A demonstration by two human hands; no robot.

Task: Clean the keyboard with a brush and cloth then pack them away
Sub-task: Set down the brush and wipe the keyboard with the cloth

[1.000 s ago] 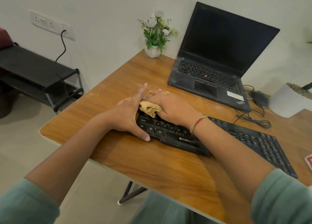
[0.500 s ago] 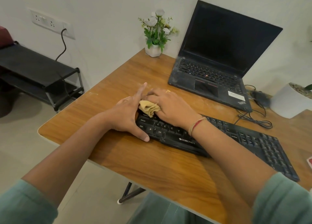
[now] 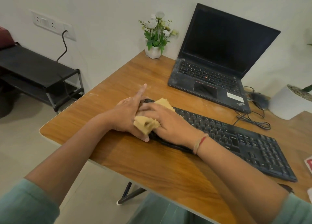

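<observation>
Since a moment ago the right hand (image 3: 170,122) has drawn the cloth (image 3: 145,124) down from the far left corner of the keyboard (image 3: 236,139) toward its near edge, and the tan fabric now spreads wider. That hand grasps the cloth, which is bunched under the palm and spills out past the thumb and beyond the knuckles, and presses it onto the keyboard's left end. The left hand (image 3: 125,117) is released rather than clenched. It braces that same end, index finger straight and pointing away, thumb lying along the near edge; we cannot see its other fingers. The keyboard lies slantwise on the wooden table (image 3: 152,169). Behind it stands an open laptop (image 3: 219,63) with a dark screen, a small flower pot (image 3: 152,52) to its left, and cables (image 3: 253,121) and a white planter (image 3: 287,105) to its right. A black rack (image 3: 38,71) stands by the wall beneath a socket (image 3: 52,24).
</observation>
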